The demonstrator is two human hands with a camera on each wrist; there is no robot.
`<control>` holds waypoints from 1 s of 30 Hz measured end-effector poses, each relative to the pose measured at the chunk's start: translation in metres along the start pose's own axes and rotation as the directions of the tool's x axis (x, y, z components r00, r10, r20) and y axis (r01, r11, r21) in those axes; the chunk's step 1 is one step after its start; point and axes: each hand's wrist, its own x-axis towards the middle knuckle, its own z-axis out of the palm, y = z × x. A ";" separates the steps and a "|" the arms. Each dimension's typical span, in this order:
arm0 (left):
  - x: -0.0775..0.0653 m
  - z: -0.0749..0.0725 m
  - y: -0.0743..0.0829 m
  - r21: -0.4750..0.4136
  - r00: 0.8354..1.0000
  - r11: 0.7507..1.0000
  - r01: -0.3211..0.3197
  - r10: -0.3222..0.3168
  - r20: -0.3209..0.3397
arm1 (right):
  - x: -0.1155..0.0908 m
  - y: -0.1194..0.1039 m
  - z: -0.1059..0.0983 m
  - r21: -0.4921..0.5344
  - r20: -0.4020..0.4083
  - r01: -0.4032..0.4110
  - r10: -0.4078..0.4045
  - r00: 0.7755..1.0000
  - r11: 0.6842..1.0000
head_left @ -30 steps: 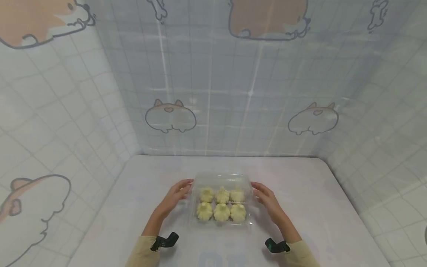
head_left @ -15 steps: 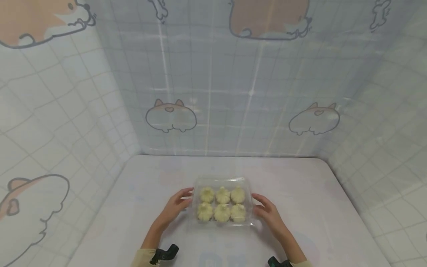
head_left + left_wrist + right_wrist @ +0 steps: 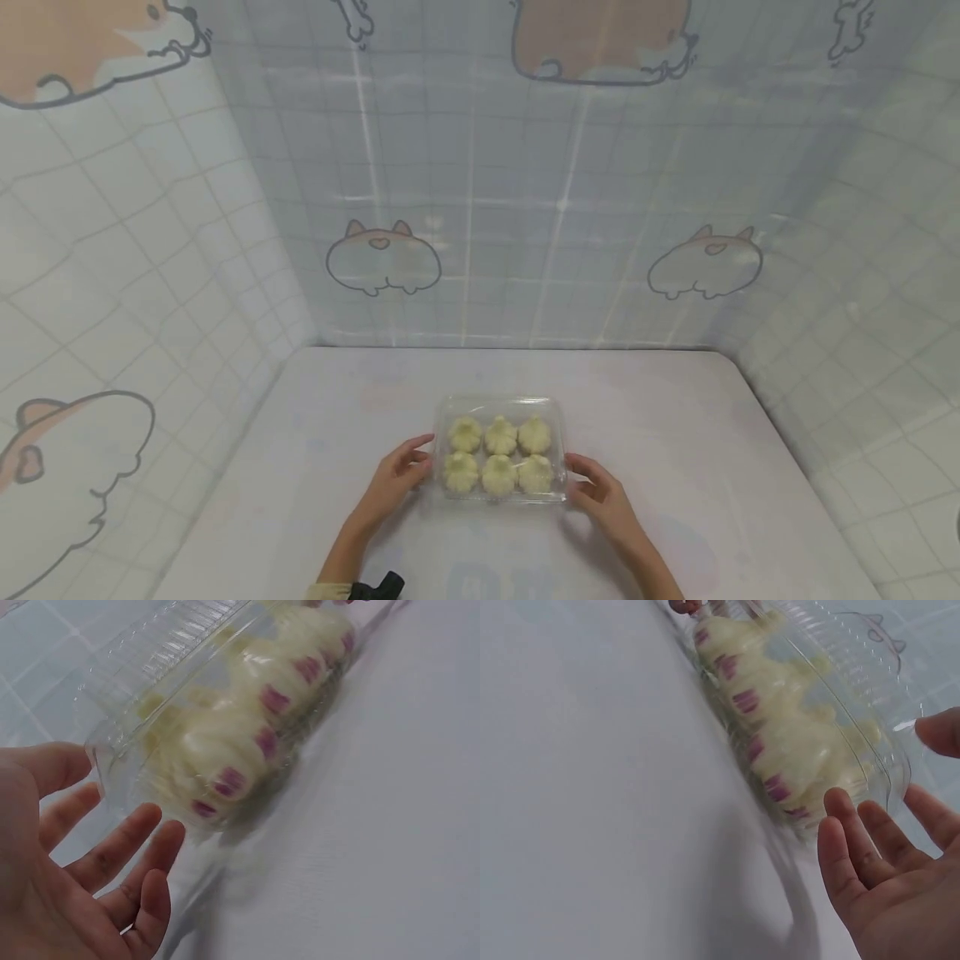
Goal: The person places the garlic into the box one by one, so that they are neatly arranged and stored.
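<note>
A clear plastic clamshell box (image 3: pixel 498 406) sits in the middle of the table, its ribbed lid over two rows of pale garlic bulbs (image 3: pixel 500 475). Purple marks show low on the bulbs (image 3: pixel 217 742) in the wrist views. My left hand (image 3: pixel 392 482) is at the box's left side, fingers loosely bent. In the left wrist view, its thumb and fingertips (image 3: pixel 96 791) reach the box's near corner. Opposite, my right hand (image 3: pixel 606 497) has its fingertips against the right side. Its thumb (image 3: pixel 939 732) is by the lid edge, and the other fingers are relaxed.
The white table (image 3: pixel 645 400) has a pale print on it. Tiled sheeting with cartoon dogs forms the back wall (image 3: pixel 510 167), and similar walls rise at left and right. A black strap mount (image 3: pixel 378 587) is on my left wrist.
Both hands have slid toward me along the sides of the box, from near its back to its middle and front. The box has shifted only very slightly.
</note>
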 end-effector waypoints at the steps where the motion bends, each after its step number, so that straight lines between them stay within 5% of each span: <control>1: -0.001 0.001 0.000 -0.004 1.000 1.000 -0.005 0.005 -0.003 | -0.002 -0.001 0.002 -0.007 -0.009 -0.003 0.003 1.000 1.000; 17: -0.028 0.014 0.007 -0.051 0.994 0.999 0.016 -0.021 -0.110 | -0.005 0.001 0.023 -0.094 -0.205 -0.072 0.051 0.977 0.993; 30: -0.031 0.034 0.010 -0.043 0.952 0.996 0.084 -0.093 -0.293 | -0.009 -0.006 0.027 0.089 -0.138 -0.181 0.192 0.972 0.979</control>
